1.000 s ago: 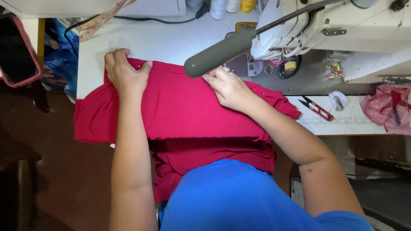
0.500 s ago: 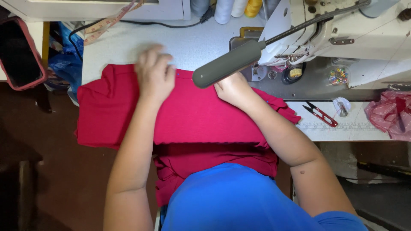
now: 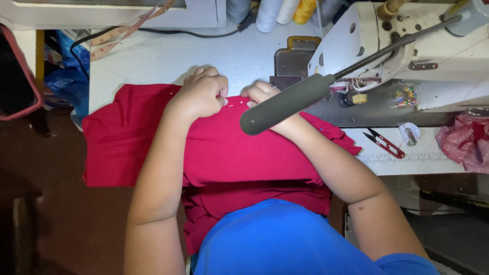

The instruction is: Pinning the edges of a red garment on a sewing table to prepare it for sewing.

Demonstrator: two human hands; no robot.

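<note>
Closest to you, the red fabric (image 3: 239,158) spills off the front edge of the table (image 3: 153,63) into your lap, right against your blue shirt (image 3: 285,239). Its long axis runs left to right across the table, and the left end hangs past the table's left edge while the right end stops just short of the sewing machine's bed. The top edge points away from you, toward the back of the table.

Your left hand (image 3: 201,94) is curled into a loose fist on the fabric's far edge, fingertips pinching the cloth. Your right hand (image 3: 262,94) sits just beside it, also on that far edge, fingers bent onto the cloth, but the gray lamp head (image 3: 285,104) covers most of it, so I can't tell how tight that grip is.

Right of the fabric, near the table's front edge, you've got red thread snips (image 3: 384,143), and farther right a pink crumpled cloth (image 3: 466,140). Beyond the fabric sits the white sewing machine (image 3: 407,56); a small clear dish (image 3: 406,95) on its bed holds what look like colorful pins. Behind all that, thread cones (image 3: 282,11) stand at the back edge of the table, and a measuring tape (image 3: 114,38) trails off to the far left.
</note>
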